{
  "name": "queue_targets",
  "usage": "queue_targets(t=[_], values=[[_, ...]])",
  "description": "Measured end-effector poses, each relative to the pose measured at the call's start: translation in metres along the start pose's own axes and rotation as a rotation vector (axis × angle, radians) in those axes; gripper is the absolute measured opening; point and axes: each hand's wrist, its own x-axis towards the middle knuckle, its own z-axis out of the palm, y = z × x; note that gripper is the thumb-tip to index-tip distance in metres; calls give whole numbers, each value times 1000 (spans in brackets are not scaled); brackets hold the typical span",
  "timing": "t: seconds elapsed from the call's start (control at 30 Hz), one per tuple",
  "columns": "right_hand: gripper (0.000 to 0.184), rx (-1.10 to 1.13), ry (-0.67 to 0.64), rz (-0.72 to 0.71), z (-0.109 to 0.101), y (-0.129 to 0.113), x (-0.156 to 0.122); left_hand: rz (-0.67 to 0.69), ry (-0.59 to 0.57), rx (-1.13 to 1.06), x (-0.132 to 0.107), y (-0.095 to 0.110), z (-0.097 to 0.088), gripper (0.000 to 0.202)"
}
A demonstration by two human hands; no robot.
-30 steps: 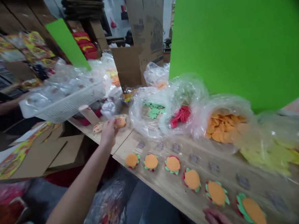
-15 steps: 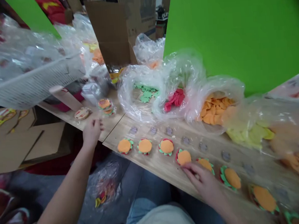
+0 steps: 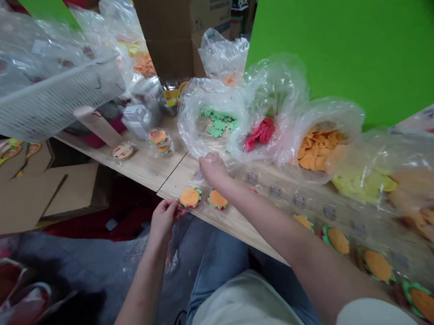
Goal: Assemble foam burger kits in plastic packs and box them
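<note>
The left hand [image 3: 164,216], fingers bent, is just beside the leftmost toy burger [image 3: 189,197] on the worktop [image 3: 239,225]; the right hand [image 3: 212,166], fingers curled, is near the bag [image 3: 191,107] of green pieces [image 3: 218,128]; I cannot tell whether either grips anything; more burgers [image 3: 378,265] lie rightward

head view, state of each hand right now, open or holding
Left hand: fingers bent beside the row's leftmost toy burger; grip cannot be told.
Right hand: fingers curled near the green pieces; grip hidden.
</note>
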Motion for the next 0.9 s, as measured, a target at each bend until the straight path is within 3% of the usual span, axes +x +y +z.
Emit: queue_targets(t=[0.17, 0.33, 0.53, 0.6, 0.67, 0.77, 0.9], values=[[27, 26, -22, 96, -1, -2, -1, -2, -22, -36, -3, 1, -16, 25], [21, 30, -39, 61, 8, -18, 8, -15, -57, -40, -10, 5, -40, 30], [23, 83, -51, 57, 0, -40, 1, -2, -5, -97, -7, 7, -39, 26], [26, 164, -46, -17, -5, -45, -13, -22, -2, -134, -5, 7, -36, 24], [29, 247, 0, -178, -4, -52, -37, -41, 0, -183, -4, 6, -33, 23], [39, 223, 85, -401, 16, -64, -80, -63, -14, -266, -3, 5, -28, 25], [53, 165, 102, -459, 45, -72, -115, -17, -18, -335, -1, 2, -17, 36]])
